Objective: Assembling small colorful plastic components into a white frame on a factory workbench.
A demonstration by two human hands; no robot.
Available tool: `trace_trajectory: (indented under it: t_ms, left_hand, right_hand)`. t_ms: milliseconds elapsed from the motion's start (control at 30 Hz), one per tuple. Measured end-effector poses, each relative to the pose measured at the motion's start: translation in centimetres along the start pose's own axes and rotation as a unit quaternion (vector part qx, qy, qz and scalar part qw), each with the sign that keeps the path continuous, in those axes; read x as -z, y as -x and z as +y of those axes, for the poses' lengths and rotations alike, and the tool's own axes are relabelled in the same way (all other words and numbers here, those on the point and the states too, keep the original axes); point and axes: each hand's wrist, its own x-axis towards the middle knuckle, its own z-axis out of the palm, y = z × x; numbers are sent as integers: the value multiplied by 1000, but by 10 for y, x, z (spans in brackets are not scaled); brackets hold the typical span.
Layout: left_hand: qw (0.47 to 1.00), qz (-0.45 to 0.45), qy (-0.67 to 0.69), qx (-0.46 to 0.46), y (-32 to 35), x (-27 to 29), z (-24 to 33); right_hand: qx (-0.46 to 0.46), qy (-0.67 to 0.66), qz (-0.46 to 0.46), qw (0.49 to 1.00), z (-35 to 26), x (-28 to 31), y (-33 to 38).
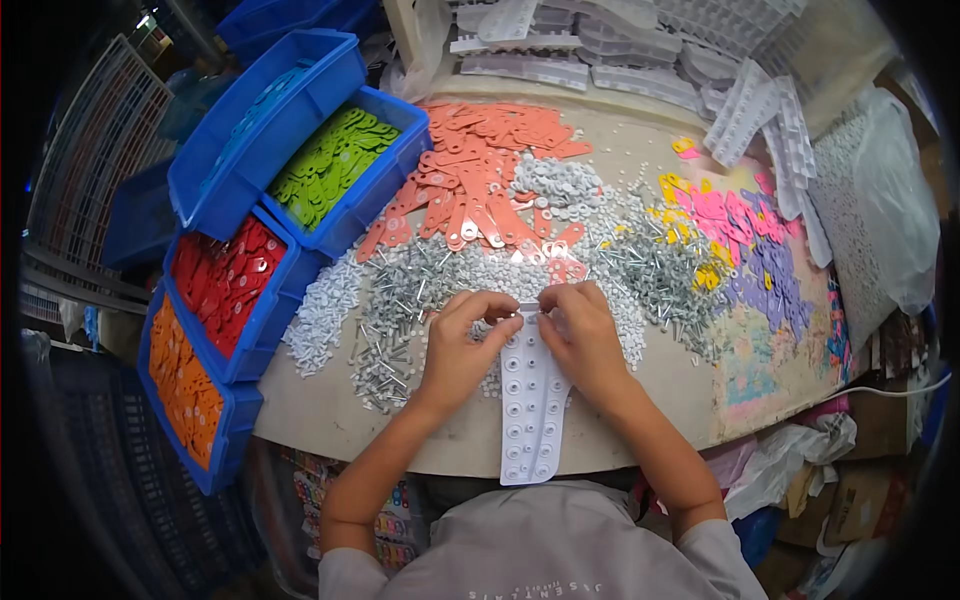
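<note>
Pinching the far end of a white plastic strip (pixel 530 400) with both hands at a crowded table (pixel 320 420).

Long and pale, the strip carries two rows of small round sockets and runs from the fingers back over the near table edge toward the person. The left hand (pixel 462 345) and right hand (pixel 585 335) are both curled, fingertips closed on the strip's far end, side by side. Just beyond them lies a heap of silver screws (pixel 420 290) and small white washers (pixel 322 315). Farther off sit salmon tags (pixel 470 170); pink, yellow and purple pieces (pixel 735 235) lie right. Blue bins (pixel 300 110) with green, red and orange tags stand left.
</note>
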Motion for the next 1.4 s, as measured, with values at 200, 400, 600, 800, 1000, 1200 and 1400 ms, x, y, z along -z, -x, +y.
trace_trajectory:
  t_ms: [200,400,600,800,1000,1200,1400]
  left_hand:
    - [1000,-14,17,-10,7,-14,-10]
    - [996,-12,-61,-71,8,-19,-16]
    - [974,-8,-153,-164,9,-19,-13]
    - [965,-34,-169,-197,8,-16,-10]
    - [943,-49,-245,-220,16,-17,-7]
    - [954,-26,-227,-196,34,-13,-2]
    - [962,48,-244,-116,54,1,-1]
  right_hand:
    - [104,57,0,993,-1,8,-1]
    - [85,61,-6,995,-1,9,3]
    - [-9,43,-19,999,1,8,12]
    - [-23,21,-19,999,3,8,14]
    - [12,56,-16,998,22,12,-10]
    - [-11,122,-116,986,22,14,-37]
    - [25,261,-147,954,12,-2,-56]
